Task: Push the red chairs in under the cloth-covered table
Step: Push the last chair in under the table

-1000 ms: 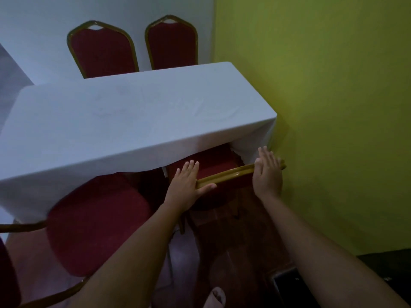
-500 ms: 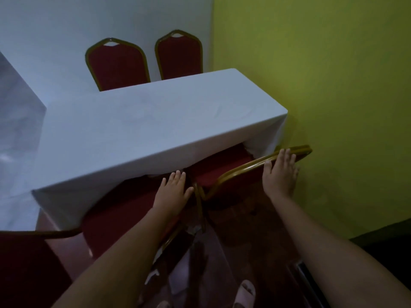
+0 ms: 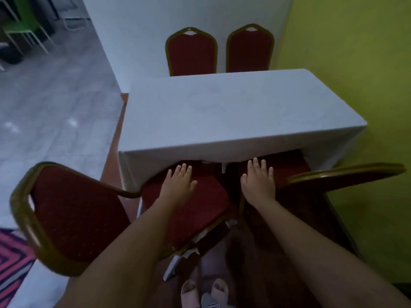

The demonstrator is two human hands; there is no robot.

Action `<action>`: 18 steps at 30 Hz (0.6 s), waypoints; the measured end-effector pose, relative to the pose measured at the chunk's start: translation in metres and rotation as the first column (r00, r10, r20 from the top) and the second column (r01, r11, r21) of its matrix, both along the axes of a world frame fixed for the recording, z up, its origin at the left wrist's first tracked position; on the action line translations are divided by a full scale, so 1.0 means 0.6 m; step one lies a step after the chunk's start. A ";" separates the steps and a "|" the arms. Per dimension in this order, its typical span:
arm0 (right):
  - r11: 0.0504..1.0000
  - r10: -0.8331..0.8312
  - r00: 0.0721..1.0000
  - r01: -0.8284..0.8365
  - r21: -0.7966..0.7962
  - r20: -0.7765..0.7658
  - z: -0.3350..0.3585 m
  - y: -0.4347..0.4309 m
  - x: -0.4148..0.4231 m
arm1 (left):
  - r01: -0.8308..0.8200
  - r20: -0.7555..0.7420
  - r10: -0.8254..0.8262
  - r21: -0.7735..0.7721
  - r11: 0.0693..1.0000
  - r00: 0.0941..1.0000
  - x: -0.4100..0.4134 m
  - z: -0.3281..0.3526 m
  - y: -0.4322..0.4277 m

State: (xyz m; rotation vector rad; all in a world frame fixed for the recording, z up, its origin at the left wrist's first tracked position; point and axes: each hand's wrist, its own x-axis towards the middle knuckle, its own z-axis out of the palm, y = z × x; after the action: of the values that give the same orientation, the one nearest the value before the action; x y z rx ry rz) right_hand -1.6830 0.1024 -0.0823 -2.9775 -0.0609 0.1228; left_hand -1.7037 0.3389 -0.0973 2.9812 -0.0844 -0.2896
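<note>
The near left chair (image 3: 73, 210), red padded with a gold metal frame, stood turned to the left, its backrest to the left and its red seat cushion (image 3: 189, 207) partly under the hanging edge of the white cloth-covered table (image 3: 233, 112). The near right chair (image 3: 342, 176), of the same red fabric and gold frame, stood beside it with its seat further under the cloth and its backrest top pointing to the right, toward the yellow-green wall (image 3: 355, 52).

The left hand (image 3: 178, 185) lay flat and open on the seat cushion of the near left chair, fingers spread and pointing at the table edge, and gripped nothing. The right hand (image 3: 259, 181) was also open and flat, fingers spread, at the inner side of the near right chair, just left of its gold frame; whether it touched the seat or only the frame I could not tell. The 2 hands were near each other, with the gap between the 2 chairs between them.

On the far side of the table, 2 more red chairs (image 3: 193, 52) stood upright side by side against the white wall (image 3: 178, 14), their seats hidden behind the table. At the bottom, the feet in light sandals (image 3: 204, 292) stood on the dark red floor. A pink patterned rug (image 3: 11, 263) lay at the lower left.
</note>
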 end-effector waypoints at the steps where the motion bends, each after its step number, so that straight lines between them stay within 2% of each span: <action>1: 0.999 0.033 0.999 -0.033 0.004 -0.015 -0.001 0.025 0.002 | -0.023 0.002 0.023 0.009 1.000 1.000 -0.008 0.002 0.019; 10: 0.964 0.263 0.963 -0.260 0.049 -0.061 -0.008 0.237 -0.020 | -0.231 0.047 0.227 0.096 0.968 0.973 -0.081 0.015 0.208; 18: 0.947 0.274 0.961 -0.265 0.183 -0.028 -0.002 0.445 -0.083 | -0.220 0.105 0.202 0.203 0.954 0.974 -0.083 0.054 0.418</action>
State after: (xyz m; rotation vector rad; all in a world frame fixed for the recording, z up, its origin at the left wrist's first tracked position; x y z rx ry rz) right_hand -1.7331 0.3691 -0.0836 -2.7692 -0.4497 0.2172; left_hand -1.7536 0.5898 -0.0648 3.1771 0.2740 -0.1568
